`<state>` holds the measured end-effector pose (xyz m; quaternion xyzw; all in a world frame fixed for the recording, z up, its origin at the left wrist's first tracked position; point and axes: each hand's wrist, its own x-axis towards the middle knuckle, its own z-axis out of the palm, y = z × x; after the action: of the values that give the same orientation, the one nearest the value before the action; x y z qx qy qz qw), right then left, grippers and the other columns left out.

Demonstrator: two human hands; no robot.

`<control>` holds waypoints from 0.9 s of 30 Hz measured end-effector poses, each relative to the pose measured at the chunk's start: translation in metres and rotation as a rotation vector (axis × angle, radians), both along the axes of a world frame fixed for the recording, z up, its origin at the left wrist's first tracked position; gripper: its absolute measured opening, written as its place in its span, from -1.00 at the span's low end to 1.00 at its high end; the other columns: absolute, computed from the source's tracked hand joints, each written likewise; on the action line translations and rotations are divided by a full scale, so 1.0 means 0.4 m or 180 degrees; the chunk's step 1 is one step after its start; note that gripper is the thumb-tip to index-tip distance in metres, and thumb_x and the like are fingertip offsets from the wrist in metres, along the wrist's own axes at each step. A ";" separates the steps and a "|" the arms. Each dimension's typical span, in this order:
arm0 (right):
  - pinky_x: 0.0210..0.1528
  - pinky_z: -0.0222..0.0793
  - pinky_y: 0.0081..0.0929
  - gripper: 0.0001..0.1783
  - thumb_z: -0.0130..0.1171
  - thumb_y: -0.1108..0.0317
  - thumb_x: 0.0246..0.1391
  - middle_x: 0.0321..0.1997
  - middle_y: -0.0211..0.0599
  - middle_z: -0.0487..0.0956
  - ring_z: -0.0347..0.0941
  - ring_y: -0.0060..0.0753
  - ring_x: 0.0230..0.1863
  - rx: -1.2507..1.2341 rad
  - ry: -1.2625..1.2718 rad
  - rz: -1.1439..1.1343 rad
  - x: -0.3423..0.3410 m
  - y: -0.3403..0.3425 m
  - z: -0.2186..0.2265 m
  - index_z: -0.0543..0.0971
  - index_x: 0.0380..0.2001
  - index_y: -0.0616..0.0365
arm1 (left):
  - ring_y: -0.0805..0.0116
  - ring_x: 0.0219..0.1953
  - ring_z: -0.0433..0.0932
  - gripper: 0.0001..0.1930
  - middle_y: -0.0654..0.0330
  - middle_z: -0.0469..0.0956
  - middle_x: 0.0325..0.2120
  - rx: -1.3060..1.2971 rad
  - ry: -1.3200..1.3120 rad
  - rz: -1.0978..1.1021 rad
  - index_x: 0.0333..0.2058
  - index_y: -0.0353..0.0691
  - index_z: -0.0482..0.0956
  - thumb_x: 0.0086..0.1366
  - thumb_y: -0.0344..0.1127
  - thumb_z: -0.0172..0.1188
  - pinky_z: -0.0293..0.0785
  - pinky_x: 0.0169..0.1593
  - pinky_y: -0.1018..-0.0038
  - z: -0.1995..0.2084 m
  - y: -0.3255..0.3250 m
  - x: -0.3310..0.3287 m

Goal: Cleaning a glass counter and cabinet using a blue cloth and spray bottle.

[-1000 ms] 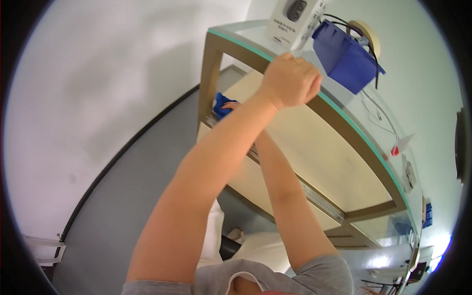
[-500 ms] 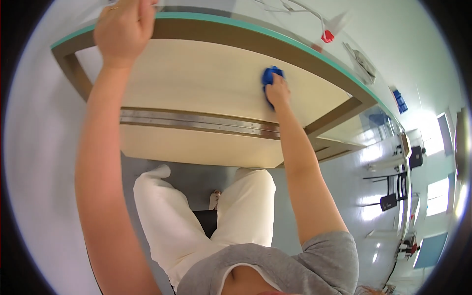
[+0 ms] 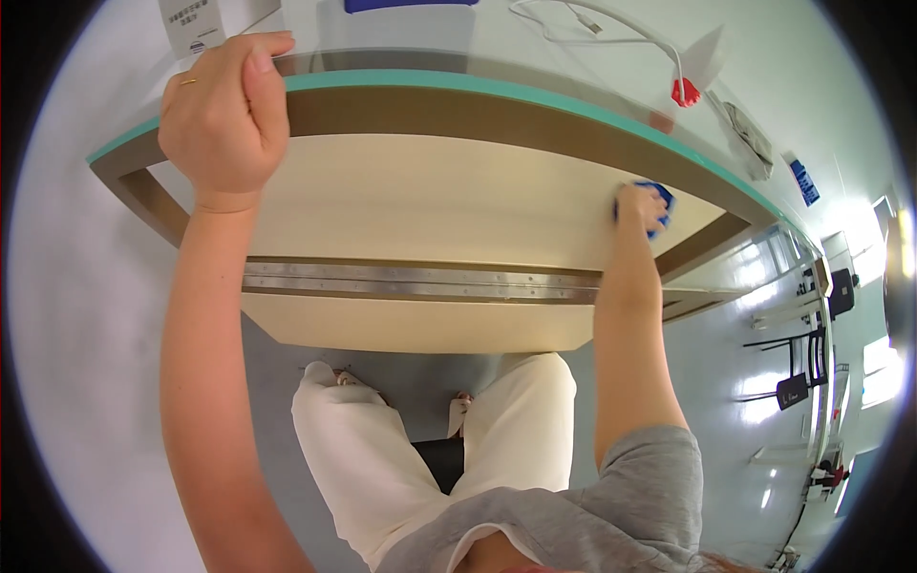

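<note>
My right hand [image 3: 642, 205] presses a blue cloth [image 3: 666, 194] against the right part of a cream panel [image 3: 430, 191]. The cloth bunches under my fingers, so only its edges show. The panel lies inside a brown frame [image 3: 401, 113] under a glass top with a green edge [image 3: 458, 84]. At the top left, my left hand [image 3: 224, 119] is at the glass edge, fingers curled and thumb against them. Whatever it grips, if anything, is hidden beneath it. A long metal hinge [image 3: 420, 281] separates the panel from a lower cream flap [image 3: 420, 323].
On the glass top are a printed white card [image 3: 194, 24], a blue object [image 3: 411, 5], a white cable [image 3: 640, 36], a red piece [image 3: 685, 92] and a grey cloth [image 3: 748, 138]. Farther right lies a blue packet [image 3: 804, 182]. Chairs [image 3: 798, 382] stand beyond.
My right hand and the blue cloth have moved right across the cream panel. The view has shifted, showing more of the tabletop. My left hand stays at the glass edge.
</note>
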<state>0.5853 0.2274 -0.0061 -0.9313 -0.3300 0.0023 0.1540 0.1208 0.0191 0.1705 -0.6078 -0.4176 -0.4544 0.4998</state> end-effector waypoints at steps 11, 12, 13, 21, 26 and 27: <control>0.36 -0.10 -0.01 -0.36 -0.02 -0.01 0.14 0.35 -0.29 0.20 0.01 -0.25 0.40 0.0674 -0.0157 0.4753 -0.705 -0.243 -0.052 0.25 0.26 -0.07 | 0.48 -0.56 0.46 -0.69 0.46 0.64 -0.38 -0.0338 0.0010 0.0262 -0.38 -0.06 0.61 0.36 -0.33 -0.17 0.26 -0.38 0.54 0.005 0.007 -0.002; 0.36 -0.10 -0.01 -0.36 -0.02 -0.01 0.14 0.35 -0.29 0.20 0.01 -0.25 0.40 0.0683 -0.0148 0.4718 -0.692 -0.239 -0.056 0.25 0.26 -0.07 | 0.46 -0.53 0.47 -0.69 0.45 0.64 -0.37 -0.0432 -0.0053 0.0324 -0.37 -0.05 0.61 0.36 -0.32 -0.18 0.27 -0.37 0.52 0.001 0.006 -0.004; 0.36 -0.09 -0.03 -0.38 -0.02 0.01 0.14 0.34 -0.29 0.22 0.04 -0.24 0.38 0.0736 -0.0054 0.4863 -0.670 -0.229 -0.059 0.25 0.25 -0.07 | 0.45 -0.51 0.48 -0.69 0.44 0.64 -0.36 -0.0513 -0.0107 0.0375 -0.35 -0.04 0.61 0.37 -0.31 -0.19 0.28 -0.35 0.51 0.002 0.005 0.001; 0.33 -0.10 0.11 -0.34 -0.11 0.17 0.18 0.41 -0.27 0.11 -0.01 -0.25 0.41 0.0411 -0.0911 0.1882 -0.233 -0.034 -0.079 0.08 0.33 0.01 | 0.45 -0.44 0.52 -0.72 0.45 0.62 -0.43 -0.0409 -0.0138 0.0256 -0.39 -0.03 0.59 0.35 -0.32 -0.14 0.28 -0.33 0.49 0.006 -0.001 0.029; 0.34 -0.21 0.23 -0.34 -0.23 0.17 0.23 0.46 -0.03 -0.10 -0.22 0.16 0.45 0.0225 -0.0676 -0.0031 0.016 -0.021 -0.051 0.02 0.35 0.15 | 0.50 -0.45 0.52 -0.70 0.47 0.63 -0.41 -0.0267 0.0016 0.0233 -0.40 -0.06 0.58 0.36 -0.33 -0.18 0.25 -0.36 0.54 0.018 -0.010 0.027; 0.34 -0.21 0.24 -0.34 -0.22 0.17 0.23 0.46 -0.02 -0.10 -0.22 0.19 0.45 0.0145 -0.0623 -0.0235 0.040 -0.007 -0.053 0.03 0.34 0.18 | 0.51 -0.47 0.51 -0.70 0.46 0.64 -0.41 -0.0265 0.0025 0.0178 -0.41 -0.07 0.58 0.36 -0.34 -0.18 0.24 -0.37 0.55 0.019 -0.010 0.028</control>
<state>0.6015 0.2248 -0.0274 -0.9349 -0.3089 -0.1017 0.1421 0.1322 0.0150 0.1781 -0.6179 -0.4510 -0.4200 0.4882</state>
